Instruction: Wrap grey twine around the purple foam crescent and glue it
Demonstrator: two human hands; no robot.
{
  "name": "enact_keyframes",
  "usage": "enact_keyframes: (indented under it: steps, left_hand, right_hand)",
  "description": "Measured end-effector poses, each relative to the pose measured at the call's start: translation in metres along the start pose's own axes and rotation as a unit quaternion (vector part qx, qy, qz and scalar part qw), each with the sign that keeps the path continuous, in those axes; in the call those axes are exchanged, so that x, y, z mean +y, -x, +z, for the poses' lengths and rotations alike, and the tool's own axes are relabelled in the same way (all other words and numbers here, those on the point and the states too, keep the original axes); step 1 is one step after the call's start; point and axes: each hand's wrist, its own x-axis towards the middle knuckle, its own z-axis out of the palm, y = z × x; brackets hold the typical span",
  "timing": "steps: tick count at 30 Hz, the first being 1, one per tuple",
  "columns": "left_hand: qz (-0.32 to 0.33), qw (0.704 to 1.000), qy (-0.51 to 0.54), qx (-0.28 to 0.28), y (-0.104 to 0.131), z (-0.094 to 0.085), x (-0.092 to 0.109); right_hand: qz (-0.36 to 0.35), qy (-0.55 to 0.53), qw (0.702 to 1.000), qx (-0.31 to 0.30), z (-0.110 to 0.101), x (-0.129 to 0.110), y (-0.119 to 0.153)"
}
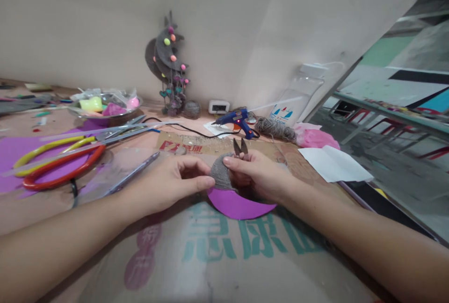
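Observation:
A purple crescent (242,205), its upper left part wrapped in grey yarn (220,173), is held just above the printed cardboard (168,256). My left hand (175,179) pinches the wrapped part at its left edge, thumb and forefinger on it. On the other side, my right hand (257,174) presses its thumb on the top of the yarn. Small dark snips (241,147) stick up from my right hand, blades apart and pointing away from me. The right hand's lower fingers are partly hidden behind the crescent.
Large scissors (65,165) and a pen (133,172) lie left. A metal bowl (105,106) stands behind them. Farther back are a blue glue gun (236,121), a grey yarn skein (275,128) and a hanging crescent ornament (170,55). White paper (335,163) lies right.

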Motion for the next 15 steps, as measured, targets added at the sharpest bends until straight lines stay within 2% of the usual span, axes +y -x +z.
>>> enact_keyframes:
  steps: [7,10,13,15]
  left_hand:
    - [-0.006,1.000,-0.016,-0.009,0.001,0.000,0.003]
    - [-0.021,0.999,-0.030,-0.004,0.001,0.001,0.003]
    - [-0.026,0.999,-0.027,0.029,0.001,0.003,0.001]
    - [-0.027,0.998,-0.015,0.052,0.000,0.003,-0.002]
  right_hand:
    - [0.014,-0.015,1.000,-0.014,0.001,0.005,-0.003]
    - [0.008,0.012,1.000,-0.007,0.001,0.003,-0.003]
    - [-0.061,0.134,0.987,0.065,-0.002,-0.004,-0.002]
    - [-0.153,0.268,0.941,0.143,-0.005,-0.011,0.002]
